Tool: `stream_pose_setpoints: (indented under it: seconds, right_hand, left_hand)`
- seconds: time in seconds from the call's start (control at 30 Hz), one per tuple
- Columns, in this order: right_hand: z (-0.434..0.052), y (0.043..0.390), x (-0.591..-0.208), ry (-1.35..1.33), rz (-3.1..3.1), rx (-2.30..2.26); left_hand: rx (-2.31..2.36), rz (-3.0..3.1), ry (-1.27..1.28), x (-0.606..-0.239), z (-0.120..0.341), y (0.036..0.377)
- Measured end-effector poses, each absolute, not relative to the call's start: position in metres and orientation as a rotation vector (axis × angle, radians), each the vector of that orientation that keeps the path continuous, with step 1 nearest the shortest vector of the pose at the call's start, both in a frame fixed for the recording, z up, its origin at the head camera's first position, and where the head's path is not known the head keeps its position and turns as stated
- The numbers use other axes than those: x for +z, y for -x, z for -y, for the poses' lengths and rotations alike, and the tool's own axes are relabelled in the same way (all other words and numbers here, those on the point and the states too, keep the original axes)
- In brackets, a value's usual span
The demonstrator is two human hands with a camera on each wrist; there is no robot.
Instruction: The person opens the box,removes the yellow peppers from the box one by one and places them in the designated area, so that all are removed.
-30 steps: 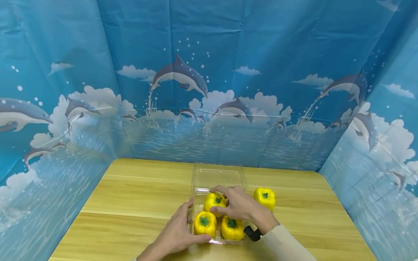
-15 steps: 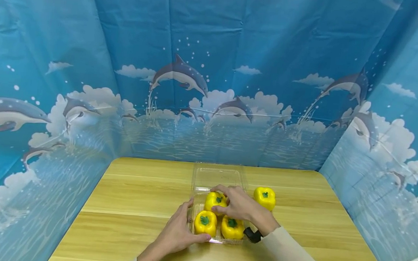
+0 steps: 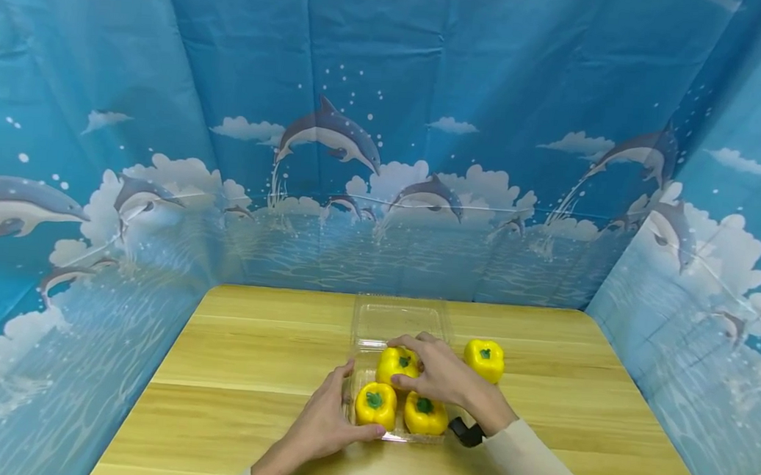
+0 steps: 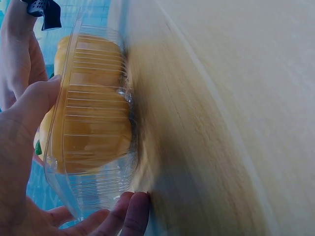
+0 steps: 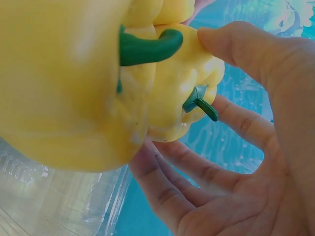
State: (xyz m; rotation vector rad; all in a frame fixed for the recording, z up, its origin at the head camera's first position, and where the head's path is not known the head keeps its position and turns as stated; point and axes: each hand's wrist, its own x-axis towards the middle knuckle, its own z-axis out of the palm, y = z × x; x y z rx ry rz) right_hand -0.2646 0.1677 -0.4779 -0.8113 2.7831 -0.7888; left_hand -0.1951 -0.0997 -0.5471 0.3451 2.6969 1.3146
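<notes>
A clear plastic clamshell tray (image 3: 352, 401) sits on the wooden table with its lid (image 3: 397, 320) open behind it. Three yellow peppers lie in it: two at the front (image 3: 375, 405) (image 3: 425, 414) and one at the back left (image 3: 395, 362). My right hand (image 3: 434, 370) grips that back pepper (image 5: 182, 93), thumb (image 5: 246, 49) on one side and fingers curled round the other. My left hand (image 3: 335, 418) holds the tray's left front corner, thumb (image 4: 34, 108) on the rim and fingertips (image 4: 130, 211) at the base. A fourth yellow pepper (image 3: 485, 359) stands on the table right of the tray.
The table (image 3: 245, 375) is light wood with bare board left and right of the tray. Blue dolphin-print curtains (image 3: 386, 157) close it in at the back and on both sides. A black wrist strap (image 3: 466, 431) sits on my right wrist.
</notes>
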Motion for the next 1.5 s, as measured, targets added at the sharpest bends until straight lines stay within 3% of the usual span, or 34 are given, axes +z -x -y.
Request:
stream_pose_setpoints:
  seconds: [0.53, 1.5]
  right_hand:
    - [-0.173, 0.261, -0.475, 0.857, -2.857, -0.821]
    - [-0.187, 0.251, -0.469, 0.849, -2.927, -0.859]
  left_hand:
    - [1.333, -2.764, -0.427, -0.56, 0.104, 0.203]
    - [1.308, -2.712, -0.317, -0.55, 0.1, 0.198]
